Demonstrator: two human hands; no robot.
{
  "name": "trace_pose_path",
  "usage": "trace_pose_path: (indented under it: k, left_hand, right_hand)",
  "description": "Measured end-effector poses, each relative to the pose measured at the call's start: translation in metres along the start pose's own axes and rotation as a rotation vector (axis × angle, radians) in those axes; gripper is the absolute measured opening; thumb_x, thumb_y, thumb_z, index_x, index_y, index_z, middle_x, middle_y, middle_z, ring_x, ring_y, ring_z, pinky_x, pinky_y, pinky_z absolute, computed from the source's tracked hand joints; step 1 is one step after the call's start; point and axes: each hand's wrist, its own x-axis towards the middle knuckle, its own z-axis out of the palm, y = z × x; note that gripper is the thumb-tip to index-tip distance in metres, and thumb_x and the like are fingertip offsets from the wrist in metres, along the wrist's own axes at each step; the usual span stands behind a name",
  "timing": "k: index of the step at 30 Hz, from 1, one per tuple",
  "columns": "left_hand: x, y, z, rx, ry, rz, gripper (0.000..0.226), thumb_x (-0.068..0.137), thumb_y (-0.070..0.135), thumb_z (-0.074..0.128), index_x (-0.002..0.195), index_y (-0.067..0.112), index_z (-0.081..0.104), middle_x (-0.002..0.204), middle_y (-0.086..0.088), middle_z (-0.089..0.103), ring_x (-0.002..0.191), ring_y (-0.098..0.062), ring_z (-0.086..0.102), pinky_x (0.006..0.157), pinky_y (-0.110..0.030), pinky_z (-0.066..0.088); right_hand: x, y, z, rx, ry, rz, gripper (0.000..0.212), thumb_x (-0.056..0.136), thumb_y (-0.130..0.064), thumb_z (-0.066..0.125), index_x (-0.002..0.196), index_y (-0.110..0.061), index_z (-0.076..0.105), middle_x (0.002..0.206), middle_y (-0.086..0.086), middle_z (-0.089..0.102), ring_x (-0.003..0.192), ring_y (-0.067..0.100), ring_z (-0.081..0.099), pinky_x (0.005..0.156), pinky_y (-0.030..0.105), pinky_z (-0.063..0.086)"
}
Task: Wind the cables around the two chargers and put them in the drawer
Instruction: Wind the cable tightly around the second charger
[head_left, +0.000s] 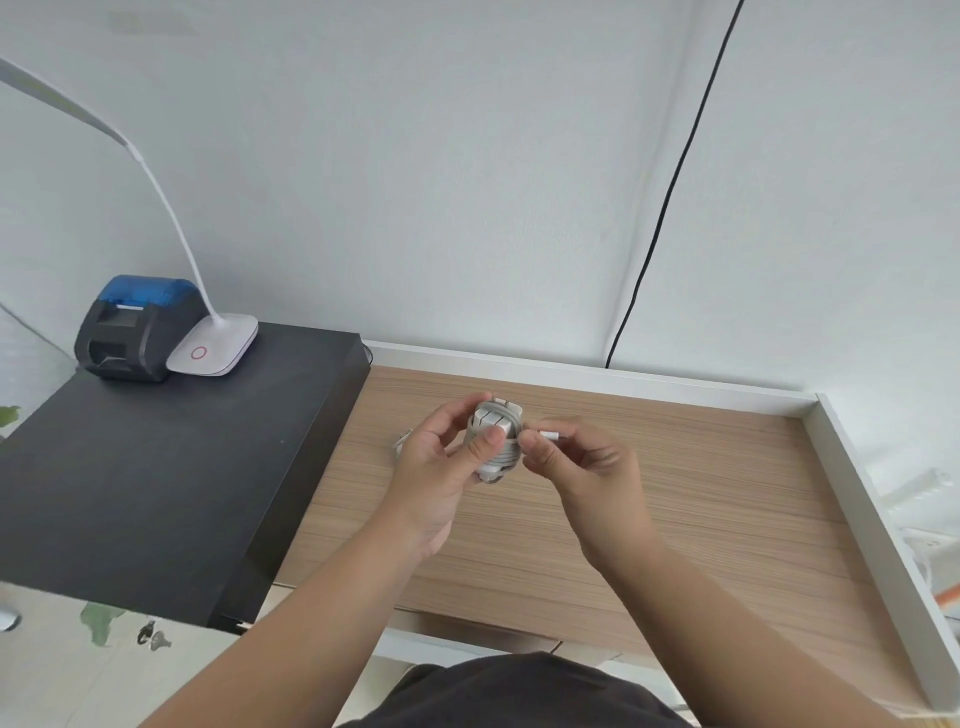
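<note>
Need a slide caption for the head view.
Left hand holds a cable-wound charger; right hand pinches the cable's plug end.

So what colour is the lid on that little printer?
Blue, on the printer in the head view.

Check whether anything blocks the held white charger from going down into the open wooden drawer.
Nothing visible does. The white cable-wrapped charger, gripped by the left hand and right hand, is above the wooden drawer's bare floor.

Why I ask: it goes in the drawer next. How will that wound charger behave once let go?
The charger is small and blocky, so likely light and stable. Its cable looks springy; the loose plug end, pinched by the right hand, may unwind unless tucked.
</note>
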Motion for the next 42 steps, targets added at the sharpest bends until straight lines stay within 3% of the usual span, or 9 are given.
trace_pose_path:
  k: [3,6,11,19,23,28,33,37,42]
  left_hand:
    - [-0.001,0.0,-0.004,-0.005,-0.035,0.037,0.064,0.057,0.027,0.089,0.116,0.021,0.065,0.119,-0.005,0.066,0.102,-0.021,0.065,0.083,-0.038,0.054]
    - [-0.002,0.002,-0.009,0.005,-0.063,0.062,0.061,0.054,0.021,0.087,0.112,0.023,0.067,0.114,-0.001,0.067,0.101,-0.019,0.063,0.084,-0.035,0.053]
    - [-0.006,0.006,-0.013,0.002,-0.088,0.079,0.063,0.054,0.016,0.084,0.114,0.02,0.065,0.108,0.001,0.069,0.099,-0.016,0.063,0.078,-0.028,0.053]
    - [-0.011,0.005,-0.014,0.048,-0.102,0.083,0.06,0.055,0.017,0.085,0.111,0.026,0.067,0.103,0.004,0.068,0.096,-0.014,0.063,0.075,-0.026,0.052]
    - [-0.014,0.008,-0.013,0.104,-0.108,0.067,0.059,0.056,0.017,0.089,0.111,0.026,0.068,0.107,0.004,0.069,0.097,-0.012,0.065,0.073,-0.025,0.053]
    - [-0.018,0.008,-0.007,0.283,-0.029,0.113,0.063,0.054,0.02,0.088,0.113,0.03,0.067,0.106,0.006,0.073,0.097,-0.006,0.065,0.075,-0.022,0.053]
    - [-0.017,0.002,-0.003,0.331,-0.005,0.182,0.063,0.054,0.022,0.09,0.111,0.032,0.067,0.11,-0.001,0.071,0.103,-0.017,0.065,0.077,-0.024,0.054]
    - [-0.015,0.002,0.002,0.428,0.032,0.292,0.062,0.056,0.026,0.091,0.112,0.032,0.066,0.108,0.003,0.068,0.105,-0.018,0.064,0.077,-0.031,0.057]
    - [-0.017,0.008,0.005,0.561,-0.007,0.474,0.06,0.063,0.013,0.088,0.118,0.019,0.065,0.11,0.006,0.061,0.109,-0.018,0.062,0.079,-0.031,0.058]
  right_hand:
    - [0.0,-0.007,0.008,0.225,0.022,0.159,0.012,0.069,-0.016,0.076,0.081,-0.012,0.077,0.086,0.013,0.072,0.08,0.017,0.065,0.075,0.028,0.052]
    - [0.0,-0.013,0.013,0.315,0.04,0.226,0.019,0.064,-0.014,0.077,0.083,-0.014,0.075,0.075,0.009,0.066,0.069,0.017,0.056,0.068,0.025,0.048]
    - [-0.001,-0.02,0.019,0.54,0.118,0.368,0.051,0.061,0.0,0.075,0.1,-0.016,0.048,0.069,0.009,0.064,0.058,0.017,0.061,0.057,0.022,0.053]
    - [-0.008,-0.019,0.026,0.564,0.098,0.354,0.011,0.066,-0.005,0.072,0.076,-0.01,0.073,0.072,0.007,0.069,0.061,0.013,0.061,0.059,0.018,0.053]
    - [-0.012,-0.022,0.018,0.283,0.048,0.081,0.014,0.071,-0.003,0.074,0.08,-0.014,0.077,0.079,0.008,0.075,0.074,0.017,0.069,0.069,0.024,0.054]
    - [-0.002,-0.022,-0.008,-0.635,-0.147,-0.646,0.009,0.081,-0.009,0.074,0.09,-0.011,0.077,0.084,-0.001,0.071,0.078,0.009,0.066,0.068,0.022,0.052]
    - [0.004,-0.028,-0.021,-0.882,-0.241,-0.778,0.01,0.084,-0.01,0.071,0.093,-0.012,0.076,0.083,0.002,0.066,0.076,0.015,0.062,0.066,0.023,0.051]
    - [0.0,-0.03,-0.02,-0.979,-0.186,-0.783,0.01,0.083,-0.012,0.068,0.089,-0.013,0.075,0.08,0.0,0.064,0.071,0.019,0.061,0.059,0.029,0.052]
    - [-0.002,-0.032,-0.017,-1.014,-0.139,-0.81,0.012,0.083,-0.014,0.063,0.086,-0.013,0.074,0.078,0.001,0.063,0.067,0.021,0.06,0.055,0.029,0.05]
